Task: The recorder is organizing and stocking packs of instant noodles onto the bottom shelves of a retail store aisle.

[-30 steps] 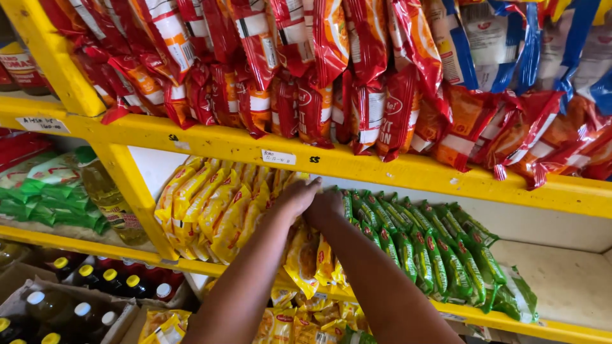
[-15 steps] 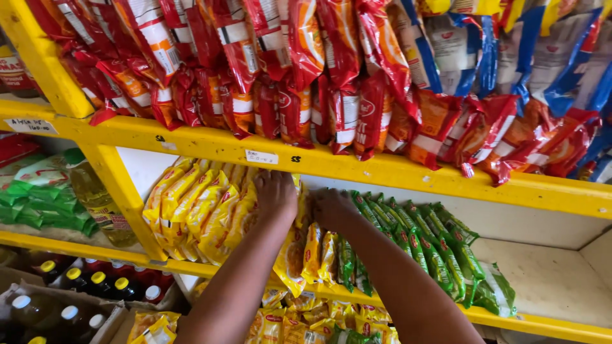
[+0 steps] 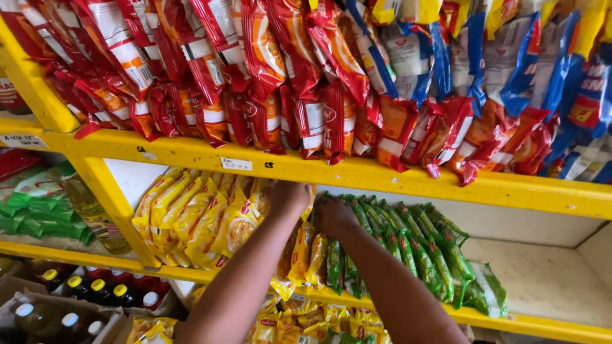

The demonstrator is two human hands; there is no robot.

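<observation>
Where the yellow-painted metal shelf (image 3: pixel 408 181) casts its shadow, glossy yellow noodle packets (image 3: pixel 204 220) stand crinkled and upright at the left, and the left hand (image 3: pixel 288 199) presses against their inner end, its fingers tucked out of sight. Just beside it, the right hand (image 3: pixel 333 215) pushes into shiny, slanting green packets (image 3: pixel 414 245); whether either hand pinches a packet cannot be told.

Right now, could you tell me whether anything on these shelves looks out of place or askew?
Yes. Between the left hand and right hand, a few yellow packets droop over the yellow shelf edge instead of standing in rows like the green packets.
</observation>
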